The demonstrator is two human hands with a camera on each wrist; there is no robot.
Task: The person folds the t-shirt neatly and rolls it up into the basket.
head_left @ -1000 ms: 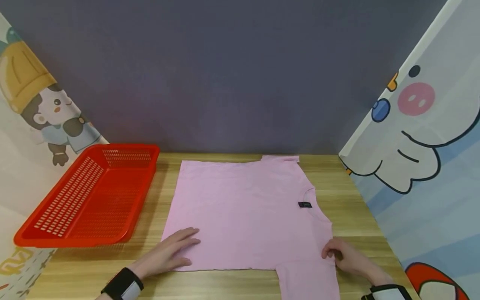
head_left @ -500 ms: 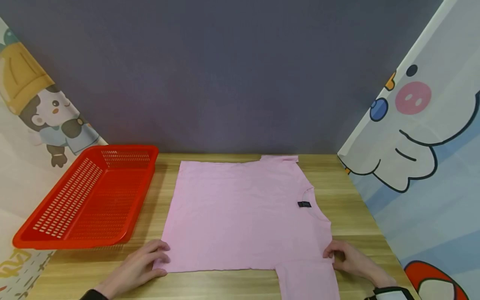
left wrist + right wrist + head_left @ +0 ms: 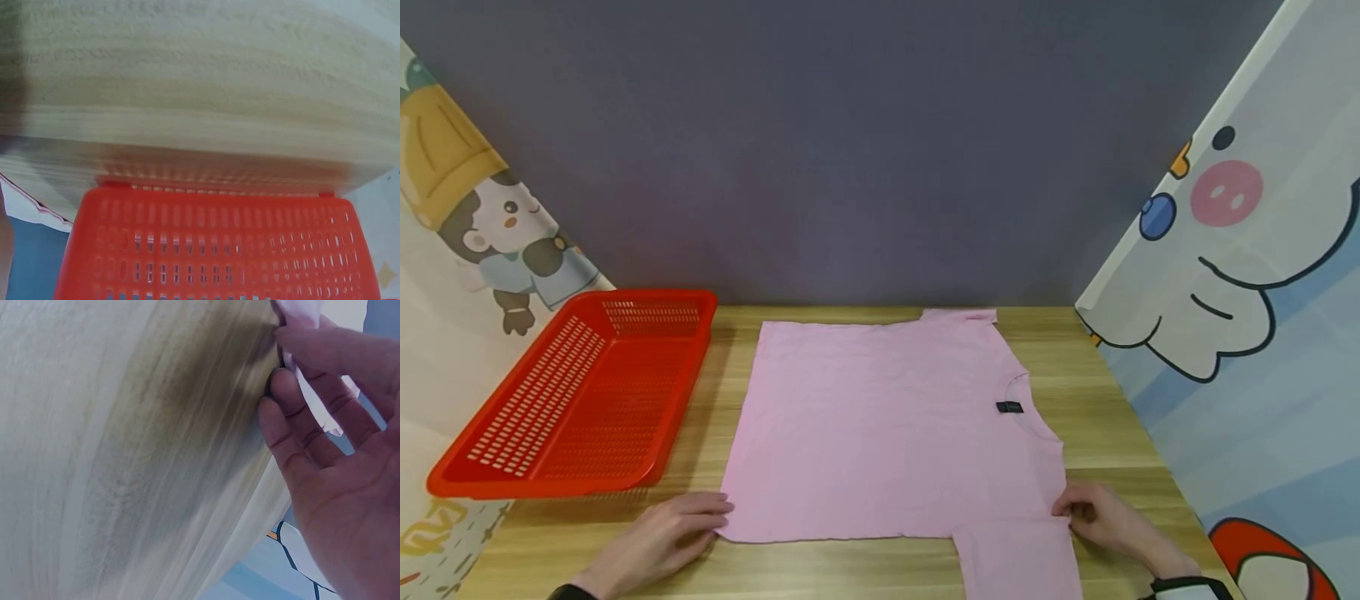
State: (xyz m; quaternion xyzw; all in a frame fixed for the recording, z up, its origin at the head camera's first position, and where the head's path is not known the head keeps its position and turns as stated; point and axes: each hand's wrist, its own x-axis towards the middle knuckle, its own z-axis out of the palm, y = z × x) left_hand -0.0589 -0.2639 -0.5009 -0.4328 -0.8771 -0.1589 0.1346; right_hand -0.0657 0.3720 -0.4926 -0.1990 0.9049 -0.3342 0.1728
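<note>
A pink T-shirt lies spread flat, its hem to the left and its neckline with a black label to the right. The near sleeve runs out of the head view at the bottom. At the near hem corner, the curled fingers of my left hand hold the cloth; its thumb is partly hidden. My right hand pinches the edge by the near shoulder. Thumb and finger of that right hand meet on the pink cloth in the right wrist view.
To the left stands a red plastic basket with slotted walls, close to the shirt's hem side. Both rest on a wood-grain table. A dark grey panel rises behind, and printed cartoon panels flank the table.
My left hand has moved left and nearer, from lying on the shirt to its near hem corner, and its fingers have curled. The right hand stays at the shoulder edge, almost still.
</note>
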